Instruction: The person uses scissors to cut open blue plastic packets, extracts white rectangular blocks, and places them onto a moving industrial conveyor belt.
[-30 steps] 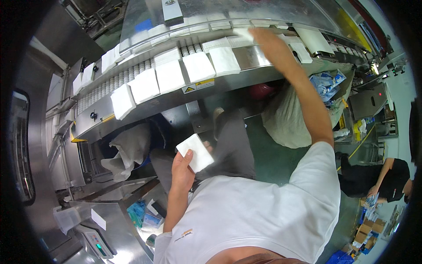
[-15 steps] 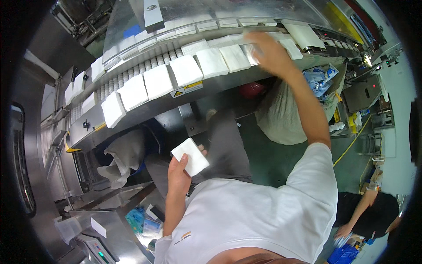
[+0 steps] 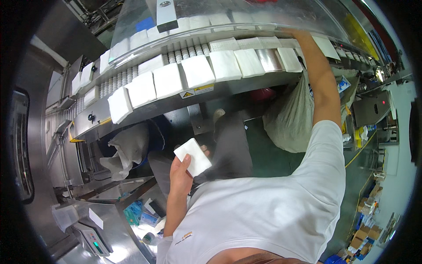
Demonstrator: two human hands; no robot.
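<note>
Cool, fairly bright light falls on the white short-sleeved T-shirt [image 3: 259, 211] and the flat, white, folded stacks [image 3: 168, 81], paling their surfaces almost to blank. Deep shadow fills the space beneath the long grey steel conveyor frame [image 3: 239, 88], whose edge the fisheye lens bends into an arc. Glare whitens patches of the shiny steel table [image 3: 121, 253] at lower left; hazy reflections veil the transparent flat cover [image 3: 228, 11]. Black swallows the corners, and detail softens toward the rim.
</note>
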